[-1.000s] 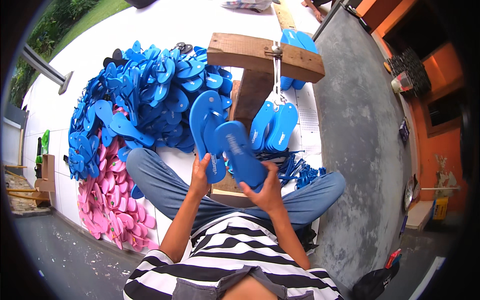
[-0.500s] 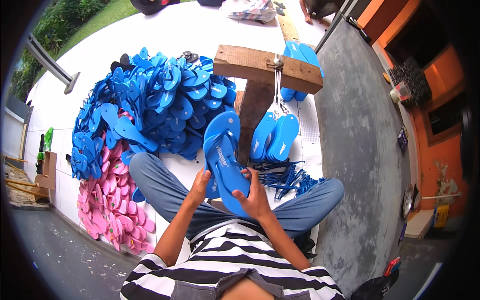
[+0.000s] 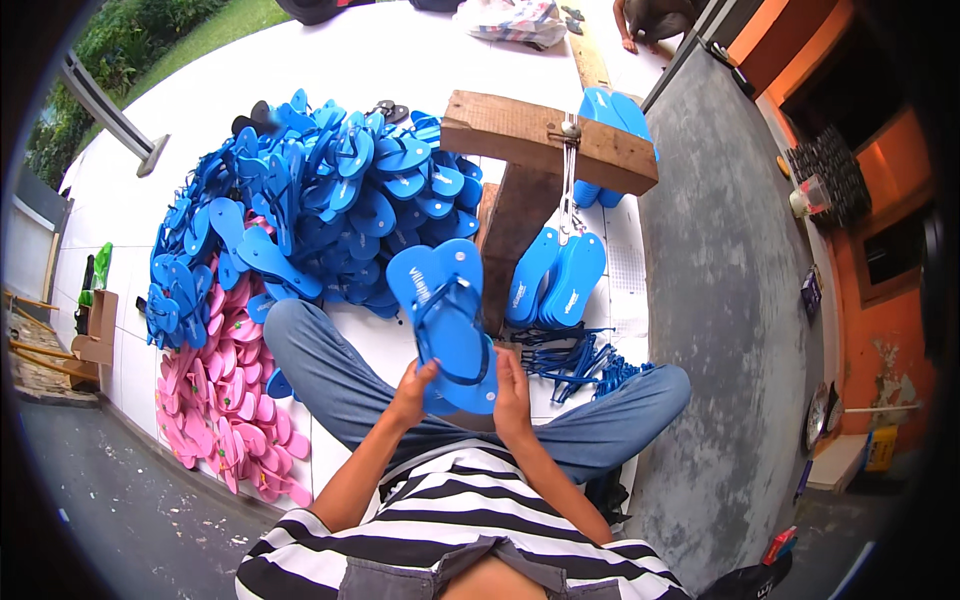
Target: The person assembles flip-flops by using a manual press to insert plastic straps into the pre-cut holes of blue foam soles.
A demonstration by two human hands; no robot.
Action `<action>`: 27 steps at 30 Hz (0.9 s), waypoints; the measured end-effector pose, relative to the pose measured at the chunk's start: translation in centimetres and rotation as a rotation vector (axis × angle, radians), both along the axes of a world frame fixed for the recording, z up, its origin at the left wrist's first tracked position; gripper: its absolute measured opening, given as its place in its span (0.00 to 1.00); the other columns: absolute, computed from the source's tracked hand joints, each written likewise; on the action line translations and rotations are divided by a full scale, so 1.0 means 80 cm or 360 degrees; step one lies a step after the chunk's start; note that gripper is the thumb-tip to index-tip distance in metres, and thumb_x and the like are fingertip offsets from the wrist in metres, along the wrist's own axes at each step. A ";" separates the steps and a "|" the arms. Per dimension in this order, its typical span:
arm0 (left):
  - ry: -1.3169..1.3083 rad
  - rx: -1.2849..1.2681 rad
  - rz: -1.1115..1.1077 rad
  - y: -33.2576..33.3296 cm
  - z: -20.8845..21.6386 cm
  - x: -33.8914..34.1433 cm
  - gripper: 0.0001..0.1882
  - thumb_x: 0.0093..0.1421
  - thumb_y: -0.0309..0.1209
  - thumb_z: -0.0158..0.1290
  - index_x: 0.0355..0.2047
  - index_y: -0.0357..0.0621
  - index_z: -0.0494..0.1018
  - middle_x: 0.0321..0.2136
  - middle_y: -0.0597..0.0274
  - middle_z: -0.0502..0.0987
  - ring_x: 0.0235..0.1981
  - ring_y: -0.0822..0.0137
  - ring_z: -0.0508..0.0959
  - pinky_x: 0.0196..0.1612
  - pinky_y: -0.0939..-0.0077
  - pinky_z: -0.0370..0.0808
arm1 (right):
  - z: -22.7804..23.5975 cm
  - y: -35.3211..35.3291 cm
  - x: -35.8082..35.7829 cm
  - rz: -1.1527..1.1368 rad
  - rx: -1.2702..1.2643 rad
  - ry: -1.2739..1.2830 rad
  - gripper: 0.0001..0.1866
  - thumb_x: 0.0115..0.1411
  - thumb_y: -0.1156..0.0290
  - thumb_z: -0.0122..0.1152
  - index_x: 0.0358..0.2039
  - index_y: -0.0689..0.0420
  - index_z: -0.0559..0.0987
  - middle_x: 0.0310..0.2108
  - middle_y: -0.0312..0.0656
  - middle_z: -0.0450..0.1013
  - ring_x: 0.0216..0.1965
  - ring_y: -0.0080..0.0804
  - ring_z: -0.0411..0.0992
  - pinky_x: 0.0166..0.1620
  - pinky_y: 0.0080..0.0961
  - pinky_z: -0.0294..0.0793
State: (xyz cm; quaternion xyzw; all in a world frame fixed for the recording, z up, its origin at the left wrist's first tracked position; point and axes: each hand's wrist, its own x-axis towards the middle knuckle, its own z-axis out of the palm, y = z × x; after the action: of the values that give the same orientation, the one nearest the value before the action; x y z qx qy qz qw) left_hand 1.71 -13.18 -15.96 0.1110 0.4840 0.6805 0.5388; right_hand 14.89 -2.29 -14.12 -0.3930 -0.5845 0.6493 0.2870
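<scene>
A pair of blue flip-flops [image 3: 440, 325] lies together above my lap, the two set in opposite directions. My left hand [image 3: 408, 396] grips the lower left edge of the pair. Along the right edge, my right hand [image 3: 513, 400] holds the same pair with its fingers upright against the side. Just beyond stands a wooden T-shaped stand [image 3: 545, 140] with a thin metal tool [image 3: 569, 185] hanging on its crossbeam. Right of its post are blue sandal soles [image 3: 572, 280] without straps, and loose blue straps [image 3: 575, 360] lie near my right knee.
A large heap of blue flip-flops [image 3: 350, 200] covers the floor ahead to the left, with pink flip-flops [image 3: 235, 400] nearer my left knee. More blue soles [image 3: 625, 115] stand behind the crossbeam. A plastic sack [image 3: 512, 22] and another person [image 3: 655, 18] are at the far side.
The flip-flops have turned in my hands and now lie with their ends opposed, straps showing. My right hand has shifted from across the lower sole to the pair's right side.
</scene>
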 end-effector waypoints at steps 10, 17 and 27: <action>0.0568 -0.0281 -0.0141 0.019 0.016 -0.006 0.26 0.59 0.47 0.60 0.45 0.34 0.73 0.35 0.64 0.78 0.34 0.75 0.73 0.41 0.79 0.71 | -0.036 0.007 -0.042 -0.0399 -0.0477 0.0243 0.17 0.70 0.54 0.50 0.35 0.56 0.75 0.30 0.29 0.67 0.33 0.16 0.62 0.38 0.16 0.62; 0.0387 -0.0252 -0.0014 0.010 0.021 -0.030 0.28 0.57 0.45 0.62 0.48 0.33 0.72 0.38 0.60 0.78 0.38 0.72 0.76 0.44 0.77 0.73 | -0.008 0.014 -0.057 0.0013 -0.0213 0.0116 0.22 0.66 0.50 0.54 0.41 0.59 0.75 0.31 0.30 0.69 0.33 0.14 0.63 0.38 0.15 0.63; 0.0649 -0.0136 0.0158 0.013 0.026 -0.054 0.33 0.53 0.37 0.67 0.55 0.36 0.67 0.44 0.58 0.77 0.42 0.71 0.77 0.48 0.74 0.74 | 0.003 0.011 -0.083 0.0054 -0.0195 0.0219 0.23 0.66 0.52 0.57 0.48 0.60 0.70 0.37 0.37 0.71 0.39 0.21 0.68 0.44 0.20 0.68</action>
State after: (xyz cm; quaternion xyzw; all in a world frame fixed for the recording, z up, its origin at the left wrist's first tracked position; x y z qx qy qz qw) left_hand -2.59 -12.12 -13.85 0.1996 0.6163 0.6485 0.3997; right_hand 8.25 -1.40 -13.86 -0.3543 -0.5292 0.7141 0.2906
